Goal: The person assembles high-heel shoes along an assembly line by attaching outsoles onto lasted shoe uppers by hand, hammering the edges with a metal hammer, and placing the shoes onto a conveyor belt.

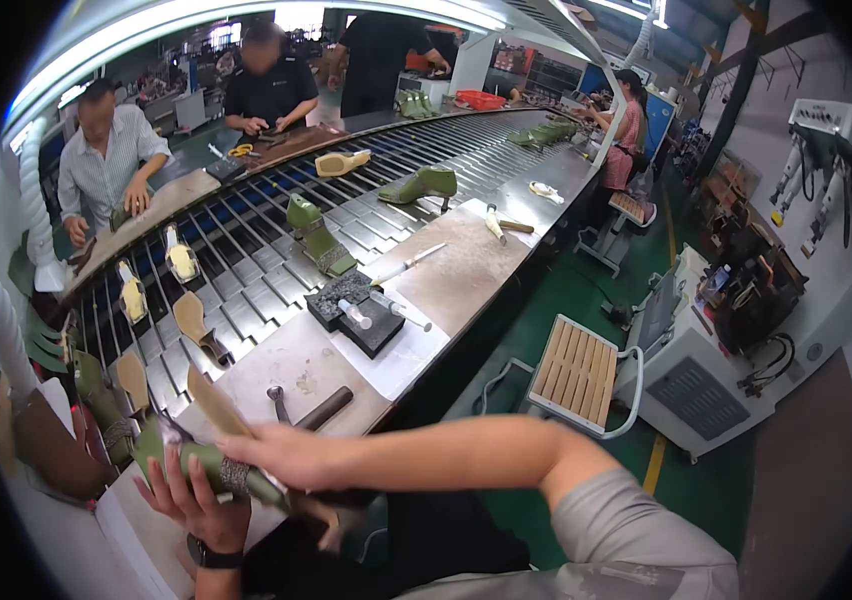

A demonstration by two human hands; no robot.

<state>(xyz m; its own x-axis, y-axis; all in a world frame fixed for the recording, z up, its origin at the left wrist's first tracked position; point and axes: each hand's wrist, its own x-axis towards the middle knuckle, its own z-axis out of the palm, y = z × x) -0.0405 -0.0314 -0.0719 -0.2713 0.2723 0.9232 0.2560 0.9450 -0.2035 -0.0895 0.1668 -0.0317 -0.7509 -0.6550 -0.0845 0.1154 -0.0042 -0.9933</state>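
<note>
My left hand [191,505], with a dark band on its wrist, grips a green shoe [211,460] with a glittery grey strap at the near left end of the bench. My right hand [286,455] reaches across and is closed on a tan shoe sole [214,402] held along the green shoe. The sole's upper end sticks up past my fingers. Below my right hand, a blurred tan part shows. My palm and fingers hide where sole and shoe meet. A dark-handled hammer [321,408] lies on the bench just beyond my hands.
A roller conveyor [276,215] carries green shoes [316,235] and tan soles [196,325]. On the bench are a black block [376,330] with white bottles, a knife [411,262] and another hammer [496,225]. Co-workers stand across the line. At right stands a slatted stool [576,375].
</note>
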